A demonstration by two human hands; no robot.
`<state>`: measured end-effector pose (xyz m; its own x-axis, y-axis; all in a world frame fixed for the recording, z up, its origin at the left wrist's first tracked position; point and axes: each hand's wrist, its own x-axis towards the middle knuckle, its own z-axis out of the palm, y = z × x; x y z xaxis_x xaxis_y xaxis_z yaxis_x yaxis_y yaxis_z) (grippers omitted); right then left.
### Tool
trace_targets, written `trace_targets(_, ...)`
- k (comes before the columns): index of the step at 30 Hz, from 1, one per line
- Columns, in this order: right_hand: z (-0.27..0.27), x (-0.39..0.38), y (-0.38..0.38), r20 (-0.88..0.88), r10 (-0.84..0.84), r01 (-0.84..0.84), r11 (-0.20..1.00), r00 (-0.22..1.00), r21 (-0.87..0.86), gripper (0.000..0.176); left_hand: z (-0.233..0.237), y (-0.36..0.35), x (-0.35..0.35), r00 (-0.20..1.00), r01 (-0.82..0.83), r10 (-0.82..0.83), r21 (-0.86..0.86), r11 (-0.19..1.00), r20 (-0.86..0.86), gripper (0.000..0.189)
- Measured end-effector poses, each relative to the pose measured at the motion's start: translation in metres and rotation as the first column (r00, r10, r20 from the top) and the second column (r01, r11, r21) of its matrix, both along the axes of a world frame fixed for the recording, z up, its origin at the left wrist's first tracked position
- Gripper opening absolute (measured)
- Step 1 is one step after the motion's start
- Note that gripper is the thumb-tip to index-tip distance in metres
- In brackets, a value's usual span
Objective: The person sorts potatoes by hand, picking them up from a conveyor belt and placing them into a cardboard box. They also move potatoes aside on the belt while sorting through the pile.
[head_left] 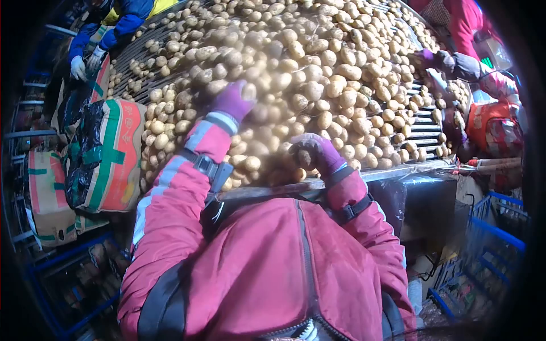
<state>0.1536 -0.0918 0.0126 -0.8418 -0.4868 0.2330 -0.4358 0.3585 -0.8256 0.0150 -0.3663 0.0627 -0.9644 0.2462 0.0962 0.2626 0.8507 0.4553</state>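
A thick layer of potatoes (348,71) covers the slatted table in front of me. My left hand (232,103), in a purple glove, reaches over the left middle of the heap. Its fingers are closed against a potato (248,92), slightly smeared by motion. Nearer the front edge, my right hand (322,151) wears a purple glove with a greyish, dirty finger part. Its fingers curl around a darker potato (305,158), partly hidden by the glove. Loose potatoes lie between and around both hands.
Dark slats (425,126) show at the right, behind a metal front rim (409,169). Taped bags (116,156) stand at the left; blue crates (74,284) sit below. Co-workers' gloved hands are at the upper left (79,67) and right (463,66). A red bag (493,126) is at the right.
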Motion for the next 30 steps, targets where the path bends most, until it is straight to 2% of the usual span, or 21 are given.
trace_targets(1, 0.007, 0.001, 0.001, -0.051, -0.042, 0.038, 0.997, 0.998, -0.066, 0.023, 0.002, 0.011, 0.008, 0.997, -0.029, 0.029, 0.0, 1.0, 0.075, 0.064)
trace_targets(2, 0.002, 0.002, 0.006, -0.031, -0.043, 0.045, 0.998, 0.999, 0.053, 0.036, -0.003, 0.018, 0.012, 0.996, 0.088, -0.089, 0.077, 0.993, 0.011, 0.064)
trace_targets(3, -0.003, 0.003, 0.009, 0.133, -0.055, 0.067, 0.993, 0.99, -0.092, 0.035, 0.004, 0.032, 0.022, 0.978, 0.207, -0.201, 0.149, 0.967, -0.054, 0.065)
trace_targets(4, -0.008, 0.002, 0.012, 0.293, -0.043, 0.113, 0.967, 0.955, -0.23, 0.036, 0.011, 0.049, 0.035, 0.979, 0.164, -0.182, 0.174, 0.971, 0.087, 0.065)
trace_targets(5, 0.007, 0.004, 0.014, 0.535, -0.004, 0.236, 0.901, 0.845, -0.365, 0.033, 0.009, 0.064, 0.045, 0.959, 0.249, -0.275, 0.25, 0.936, 0.073, 0.066)
trace_targets(6, 0.029, 0.01, 0.016, 0.699, 0.06, 0.368, 0.816, 0.713, -0.446, 0.032, 0.013, 0.083, 0.06, 0.942, 0.288, -0.316, 0.21, 0.934, 0.11, 0.065)
trace_targets(8, 0.058, 0.021, 0.023, 0.771, 0.14, 0.501, 0.686, 0.621, -0.528, 0.035, 0.015, 0.111, 0.089, 0.9, 0.39, -0.416, 0.185, 0.902, 0.133, 0.064)
trace_targets(9, 0.064, 0.03, 0.029, 0.743, 0.15, 0.502, 0.65, 0.652, -0.571, 0.031, 0.015, 0.123, 0.099, 0.872, 0.45, -0.477, 0.196, 0.871, 0.115, 0.063)
trace_targets(11, 0.046, 0.045, 0.058, 0.765, 0.001, 0.473, 0.786, 0.644, -0.399, 0.03, 0.027, 0.144, 0.113, 0.836, 0.455, -0.506, 0.248, 0.855, 0.211, 0.061)
trace_targets(13, 0.031, 0.069, 0.091, 0.789, 0.172, 0.482, 0.709, 0.589, -0.515, 0.03, 0.021, 0.162, 0.116, 0.741, 0.529, -0.63, 0.375, 0.761, 0.233, 0.058)
trace_targets(14, 0.038, 0.082, 0.104, 0.517, -0.073, 0.338, 0.832, 0.853, -0.439, 0.033, 0.018, 0.172, 0.119, 0.709, 0.513, -0.654, 0.442, 0.736, 0.266, 0.059)
trace_targets(15, 0.041, 0.095, 0.117, 0.126, -0.23, 0.255, 0.935, 0.965, -0.246, 0.037, 0.015, 0.184, 0.123, 0.668, 0.492, -0.682, 0.509, 0.706, 0.3, 0.06)
trace_targets(17, 0.027, 0.126, 0.146, 0.121, -0.271, 0.296, 0.832, 0.955, -0.47, 0.044, 0.014, 0.216, 0.127, 0.622, 0.59, -0.735, 0.456, 0.666, 0.27, 0.055)
trace_targets(18, 0.026, 0.145, 0.162, 0.115, -0.313, 0.321, 0.758, 0.943, -0.568, 0.047, 0.004, 0.228, 0.129, 0.601, 0.516, -0.722, 0.523, 0.678, 0.343, 0.054)
trace_targets(19, 0.035, 0.175, 0.176, 0.293, -0.326, 0.438, 0.646, 0.899, -0.625, 0.047, -0.004, 0.24, 0.134, 0.574, 0.435, -0.702, 0.57, 0.697, 0.42, 0.052)
trace_targets(21, 0.067, 0.238, 0.208, 0.541, -0.446, 0.701, 0.472, 0.713, -0.535, 0.038, 0.005, 0.27, 0.153, 0.483, 0.287, -0.697, 0.656, 0.698, 0.53, 0.047)
trace_targets(23, 0.069, 0.29, 0.245, 0.618, -0.599, 0.857, 0.281, 0.509, -0.433, 0.037, -0.012, 0.287, 0.158, 0.486, 0.623, -0.798, 0.499, 0.602, 0.356, 0.042)
trace_targets(24, 0.067, 0.32, 0.266, 0.606, -0.696, 0.912, 0.188, 0.385, -0.364, 0.037, -0.014, 0.297, 0.164, 0.451, 0.651, -0.822, 0.503, 0.569, 0.348, 0.042)
trace_targets(26, 0.057, 0.375, 0.308, 0.507, -0.852, 0.974, 0.011, 0.127, -0.225, 0.036, -0.017, 0.315, 0.177, 0.378, 0.699, -0.865, 0.511, 0.5, 0.33, 0.041)
trace_targets(28, 0.042, 0.435, 0.355, 0.304, -0.936, 0.981, -0.193, -0.179, -0.016, 0.036, -0.015, 0.332, 0.19, 0.308, 0.498, -0.755, 0.578, 0.646, 0.579, 0.043)
trace_targets(30, 0.03, 0.495, 0.396, 0.128, -0.902, 0.906, -0.391, -0.412, 0.163, 0.036, -0.019, 0.347, 0.201, 0.277, 0.479, -0.729, 0.568, 0.67, 0.626, 0.044)
